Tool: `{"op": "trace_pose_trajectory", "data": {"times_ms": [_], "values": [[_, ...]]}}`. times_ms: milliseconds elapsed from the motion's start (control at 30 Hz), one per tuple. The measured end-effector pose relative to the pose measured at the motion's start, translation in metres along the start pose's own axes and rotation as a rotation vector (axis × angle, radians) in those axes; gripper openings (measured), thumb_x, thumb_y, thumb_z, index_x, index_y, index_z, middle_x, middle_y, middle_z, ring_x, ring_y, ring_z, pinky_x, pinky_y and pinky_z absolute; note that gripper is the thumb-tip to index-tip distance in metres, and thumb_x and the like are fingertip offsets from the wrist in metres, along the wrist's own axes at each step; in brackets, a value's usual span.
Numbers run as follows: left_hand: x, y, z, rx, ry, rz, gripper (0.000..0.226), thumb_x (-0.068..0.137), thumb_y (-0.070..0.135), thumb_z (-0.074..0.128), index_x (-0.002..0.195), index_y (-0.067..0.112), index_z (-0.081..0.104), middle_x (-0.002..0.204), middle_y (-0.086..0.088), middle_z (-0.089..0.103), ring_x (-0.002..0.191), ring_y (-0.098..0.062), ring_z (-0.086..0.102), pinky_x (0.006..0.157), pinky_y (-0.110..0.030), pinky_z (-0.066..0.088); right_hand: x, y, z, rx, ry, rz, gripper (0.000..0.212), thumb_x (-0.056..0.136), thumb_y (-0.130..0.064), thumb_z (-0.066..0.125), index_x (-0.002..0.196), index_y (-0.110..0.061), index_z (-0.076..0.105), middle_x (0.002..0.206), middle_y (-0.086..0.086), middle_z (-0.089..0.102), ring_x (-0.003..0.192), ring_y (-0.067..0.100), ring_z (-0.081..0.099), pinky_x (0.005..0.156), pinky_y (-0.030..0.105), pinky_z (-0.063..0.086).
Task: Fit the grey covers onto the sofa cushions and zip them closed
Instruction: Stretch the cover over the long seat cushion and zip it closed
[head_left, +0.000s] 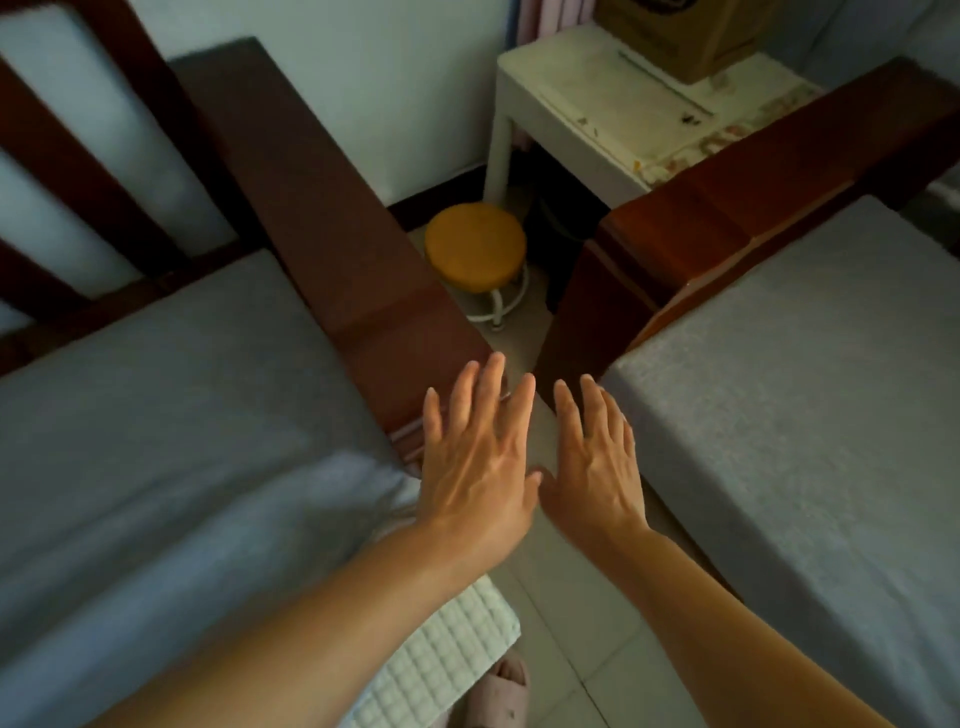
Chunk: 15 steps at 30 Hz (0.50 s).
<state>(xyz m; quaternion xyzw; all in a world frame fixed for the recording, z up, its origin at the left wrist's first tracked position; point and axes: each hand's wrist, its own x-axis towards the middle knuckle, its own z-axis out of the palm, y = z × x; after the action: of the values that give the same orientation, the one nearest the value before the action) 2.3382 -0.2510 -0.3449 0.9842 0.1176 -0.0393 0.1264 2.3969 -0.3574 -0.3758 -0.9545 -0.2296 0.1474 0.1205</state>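
- My left hand (478, 457) is spread flat, fingers straight and wide, holding nothing, over the end of the left sofa's wooden armrest (332, 228).
- My right hand (597, 462) is equally flat and holds nothing, above the tiled floor (571, 623) between the two sofas; the thumbs nearly touch.
- A grey-covered cushion (171, 415) lies on the left sofa seat, another grey-covered cushion (810, 415) on the right one.
- A white quilted pad (447, 654) shows below my left forearm.
- An orange stool (475, 244) stands beside a white worktop (623, 114).
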Motion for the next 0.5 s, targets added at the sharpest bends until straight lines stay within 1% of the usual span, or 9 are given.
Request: {"op": "trace_pose_trajectory", "data": {"times_ms": [33, 67, 100, 167, 200, 267, 367, 433, 500], "values": [[-0.007, -0.01, -0.002, -0.018, 0.007, -0.045, 0.09, 0.08, 0.043, 0.067, 0.15, 0.018, 0.018, 0.158, -0.011, 0.008, 0.145, -0.031, 0.011, 0.112, -0.055, 0.011, -0.001, -0.01, 0.003, -0.007, 0.004, -0.038, 0.089, 0.089, -0.039, 0.057, 0.151, -0.021, -0.005, 0.158, 0.011, -0.012, 0.145, 0.027, -0.01, 0.115, 0.035, -0.007], [-0.014, -0.02, -0.005, -0.011, -0.01, -0.093, 0.089, 0.082, 0.043, 0.064, 0.151, 0.019, 0.014, 0.159, -0.01, 0.003, 0.145, -0.03, 0.007, 0.113, -0.054, 0.008, -0.001, -0.02, 0.006, -0.018, 0.005, -0.083, 0.089, 0.089, -0.038, 0.058, 0.152, -0.019, -0.002, 0.158, 0.013, -0.009, 0.146, 0.029, -0.008, 0.115, 0.036, -0.005], [-0.021, -0.03, -0.007, 0.006, -0.037, -0.144, 0.087, 0.087, 0.045, 0.057, 0.152, 0.02, 0.003, 0.159, -0.009, -0.007, 0.145, -0.028, -0.002, 0.114, -0.053, 0.002, -0.002, -0.03, 0.009, -0.034, 0.004, -0.125, 0.088, 0.087, -0.034, 0.06, 0.152, -0.016, 0.004, 0.158, 0.016, -0.004, 0.146, 0.032, -0.003, 0.116, 0.039, -0.002], [-0.032, -0.05, -0.011, 0.027, -0.084, -0.241, 0.085, 0.092, 0.046, 0.046, 0.15, 0.022, -0.011, 0.156, -0.005, -0.021, 0.144, -0.025, -0.013, 0.114, -0.052, -0.004, -0.002, -0.047, 0.014, -0.065, 0.03, -0.195, 0.085, 0.079, -0.025, 0.069, 0.149, -0.009, 0.023, 0.155, 0.022, 0.015, 0.143, 0.038, 0.014, 0.115, 0.045, 0.012], [-0.036, -0.058, -0.013, 0.03, -0.082, -0.281, 0.084, 0.093, 0.046, 0.045, 0.149, 0.022, -0.013, 0.156, -0.005, -0.022, 0.144, -0.025, -0.014, 0.114, -0.052, -0.005, -0.001, -0.054, 0.016, -0.074, 0.057, -0.222, 0.085, 0.073, -0.021, 0.074, 0.146, -0.007, 0.032, 0.151, 0.024, 0.025, 0.14, 0.041, 0.024, 0.112, 0.049, 0.021], [-0.045, -0.076, -0.015, -0.009, -0.071, -0.351, 0.085, 0.093, 0.044, 0.047, 0.149, 0.022, -0.013, 0.156, -0.005, -0.021, 0.144, -0.025, -0.013, 0.114, -0.052, -0.005, 0.002, -0.071, 0.023, -0.071, 0.09, -0.284, 0.084, 0.065, -0.015, 0.078, 0.139, -0.004, 0.041, 0.144, 0.027, 0.036, 0.132, 0.045, 0.036, 0.105, 0.053, 0.032], [-0.055, -0.1, -0.013, -0.058, -0.081, -0.417, 0.088, 0.093, 0.047, 0.047, 0.149, 0.022, -0.015, 0.156, -0.005, -0.021, 0.144, -0.026, -0.014, 0.114, -0.051, -0.007, 0.005, -0.089, 0.029, -0.094, 0.14, -0.364, 0.087, 0.057, -0.015, 0.084, 0.134, -0.002, 0.047, 0.137, 0.028, 0.045, 0.123, 0.046, 0.047, 0.099, 0.05, 0.037], [-0.063, -0.114, -0.01, -0.066, -0.091, -0.436, 0.088, 0.093, 0.05, 0.046, 0.149, 0.022, -0.016, 0.156, -0.006, -0.02, 0.144, -0.027, -0.014, 0.113, -0.052, -0.007, 0.004, -0.1, 0.038, -0.124, 0.112, -0.394, 0.095, 0.051, -0.019, 0.089, 0.134, -0.002, 0.046, 0.137, 0.027, 0.046, 0.123, 0.045, 0.048, 0.098, 0.049, 0.036], [-0.07, -0.129, -0.005, -0.097, -0.078, -0.475, 0.089, 0.092, 0.048, 0.049, 0.149, 0.021, -0.015, 0.157, -0.005, -0.017, 0.144, -0.027, -0.013, 0.113, -0.052, -0.007, 0.002, -0.112, 0.046, -0.145, 0.075, -0.449, 0.102, 0.049, -0.023, 0.091, 0.136, -0.004, 0.042, 0.138, 0.026, 0.045, 0.125, 0.043, 0.046, 0.099, 0.049, 0.037]]}}
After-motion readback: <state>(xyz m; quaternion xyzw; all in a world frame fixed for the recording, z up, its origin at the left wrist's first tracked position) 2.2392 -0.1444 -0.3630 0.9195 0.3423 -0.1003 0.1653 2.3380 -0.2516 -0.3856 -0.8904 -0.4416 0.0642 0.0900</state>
